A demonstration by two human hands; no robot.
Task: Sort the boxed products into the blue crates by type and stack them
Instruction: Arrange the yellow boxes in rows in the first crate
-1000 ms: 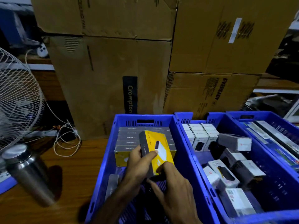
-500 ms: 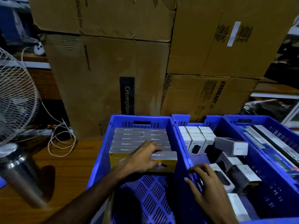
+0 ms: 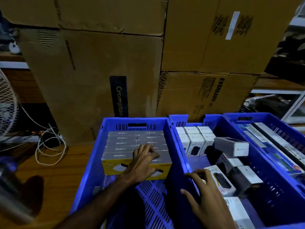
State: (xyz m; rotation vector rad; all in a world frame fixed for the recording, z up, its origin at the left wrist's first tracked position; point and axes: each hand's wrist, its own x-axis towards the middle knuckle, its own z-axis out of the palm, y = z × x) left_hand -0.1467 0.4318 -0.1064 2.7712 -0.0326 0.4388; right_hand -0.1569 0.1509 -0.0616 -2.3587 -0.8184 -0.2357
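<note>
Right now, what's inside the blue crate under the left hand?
The left crate holds yellow-and-grey boxes packed in two rows at its far end. The left hand rests on the nearest box. Lower layers are hidden.

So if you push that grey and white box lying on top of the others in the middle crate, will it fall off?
Probably it would slide or tip. The grey and white box lies crooked across other boxes, not flat on the crate floor, so its footing looks shaky. Its flat cardboard sides mean it likely won't roll, and it looks stiff. How heavy it is can't be told.
</note>
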